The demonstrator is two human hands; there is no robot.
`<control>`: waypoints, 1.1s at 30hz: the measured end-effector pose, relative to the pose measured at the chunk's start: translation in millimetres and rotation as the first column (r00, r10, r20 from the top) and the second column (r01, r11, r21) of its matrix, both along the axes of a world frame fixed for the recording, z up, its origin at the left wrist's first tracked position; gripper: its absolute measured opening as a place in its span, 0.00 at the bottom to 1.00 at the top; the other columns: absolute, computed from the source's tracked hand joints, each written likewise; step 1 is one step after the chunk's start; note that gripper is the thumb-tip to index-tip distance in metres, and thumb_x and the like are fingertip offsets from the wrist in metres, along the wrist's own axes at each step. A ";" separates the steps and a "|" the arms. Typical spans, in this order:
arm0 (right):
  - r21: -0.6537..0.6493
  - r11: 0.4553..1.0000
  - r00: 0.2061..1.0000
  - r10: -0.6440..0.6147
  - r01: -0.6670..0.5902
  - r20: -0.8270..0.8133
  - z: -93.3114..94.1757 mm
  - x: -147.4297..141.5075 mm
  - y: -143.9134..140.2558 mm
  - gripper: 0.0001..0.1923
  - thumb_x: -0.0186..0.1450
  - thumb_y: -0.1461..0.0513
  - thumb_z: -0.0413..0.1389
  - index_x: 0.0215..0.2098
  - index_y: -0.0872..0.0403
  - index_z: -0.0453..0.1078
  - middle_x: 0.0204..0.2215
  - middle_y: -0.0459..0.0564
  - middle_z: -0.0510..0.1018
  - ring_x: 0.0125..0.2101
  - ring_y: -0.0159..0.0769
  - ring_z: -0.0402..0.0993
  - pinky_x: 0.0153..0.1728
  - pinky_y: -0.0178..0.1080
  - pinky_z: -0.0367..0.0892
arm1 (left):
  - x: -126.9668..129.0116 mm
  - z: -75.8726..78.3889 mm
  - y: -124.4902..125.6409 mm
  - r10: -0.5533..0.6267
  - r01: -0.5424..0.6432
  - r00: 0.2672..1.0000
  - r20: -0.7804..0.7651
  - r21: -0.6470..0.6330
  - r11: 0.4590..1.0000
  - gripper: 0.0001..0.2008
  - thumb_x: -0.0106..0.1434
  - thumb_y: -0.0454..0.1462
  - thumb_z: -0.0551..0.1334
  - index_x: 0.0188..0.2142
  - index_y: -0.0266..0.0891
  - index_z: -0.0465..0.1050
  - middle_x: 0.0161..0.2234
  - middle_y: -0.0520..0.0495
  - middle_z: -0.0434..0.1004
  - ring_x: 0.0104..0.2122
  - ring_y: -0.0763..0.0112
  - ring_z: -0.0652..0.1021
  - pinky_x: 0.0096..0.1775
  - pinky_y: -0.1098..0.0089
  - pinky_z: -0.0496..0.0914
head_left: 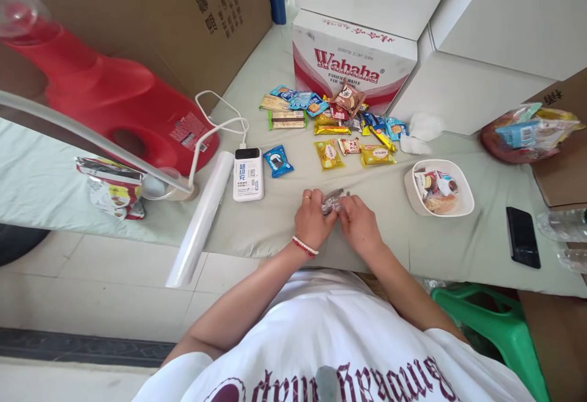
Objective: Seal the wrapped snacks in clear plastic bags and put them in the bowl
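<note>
Both hands meet at the near edge of the worktop (257,231), covered with a pale cloth. Left hand (313,219) and right hand (360,223) each pinch one end of a small clear-silver snack wrapper (333,201), fingers curled tight around it, wrapper held between them just above the cloth. Red-white bead bracelet (305,246) on the left wrist.

From the hands:
- 12 o'clock: loose pile of snack packets (330,122), blue, yellow, red, brown; behind it, touching the pile, a Wahaha carton (351,60).
- 12 to 1 o'clock, nearer: yellow packet (329,154), small red-white packet (349,145), second yellow packet (376,155), in a row, apart from each other.
- 11 o'clock: single blue packet (278,161), just beside a white power bank (248,173) with a cable plugged in.
- 10 o'clock: white roll (202,219) lying diagonal, near end overhanging the worktop edge.
- 3 o'clock: white bowl (461,209) with opened wrappers and food bits inside, near the right hand, not touching.
- 2 o'clock: crumpled white tissue (419,132).
- Far 3 o'clock: black phone (523,237) flat on the cloth.
- Far 2 o'clock: clear bag of snacks (527,133).
- Far 9 to 10 o'clock: red plastic appliance (110,102), crinkled foil bag (112,188) in front of it.
- 4 o'clock, below worktop: green plastic stool (499,322).
</note>
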State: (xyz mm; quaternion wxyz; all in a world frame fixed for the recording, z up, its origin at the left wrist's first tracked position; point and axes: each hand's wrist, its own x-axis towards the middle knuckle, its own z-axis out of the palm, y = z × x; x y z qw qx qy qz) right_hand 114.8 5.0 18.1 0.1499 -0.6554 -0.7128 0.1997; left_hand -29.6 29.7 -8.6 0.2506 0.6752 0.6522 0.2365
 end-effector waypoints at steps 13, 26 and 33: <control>0.056 0.998 0.966 -0.020 0.035 -0.257 -14.0 10.4 -21.3 0.29 0.74 0.51 0.44 0.72 0.32 0.48 0.65 0.50 0.70 0.64 0.49 0.68 0.61 0.60 0.68 | -9.0 30.8 -19.9 -0.113 0.226 0.748 0.654 -0.090 0.970 0.12 0.68 0.41 0.55 0.49 0.43 0.65 0.45 0.44 0.76 0.47 0.63 0.78 0.49 0.60 0.75; -0.215 0.687 0.619 -0.723 0.695 -0.308 60.7 265.0 56.2 0.07 0.71 0.65 0.50 0.37 0.55 0.69 0.40 0.65 0.78 0.39 0.38 0.80 0.36 0.42 0.74 | -75.8 -17.7 -38.7 -0.026 0.086 0.891 0.453 -0.113 0.990 0.15 0.65 0.44 0.61 0.49 0.42 0.67 0.39 0.46 0.78 0.39 0.63 0.81 0.45 0.60 0.77; -0.082 0.644 0.648 -0.744 0.760 0.163 50.8 260.4 78.0 0.13 0.70 0.60 0.54 0.37 0.59 0.78 0.47 0.72 0.75 0.44 0.44 0.74 0.44 0.49 0.61 | -73.1 -24.4 -47.9 -0.182 0.163 0.945 0.273 0.091 0.982 0.07 0.68 0.38 0.56 0.44 0.42 0.68 0.38 0.45 0.76 0.37 0.64 0.79 0.41 0.62 0.76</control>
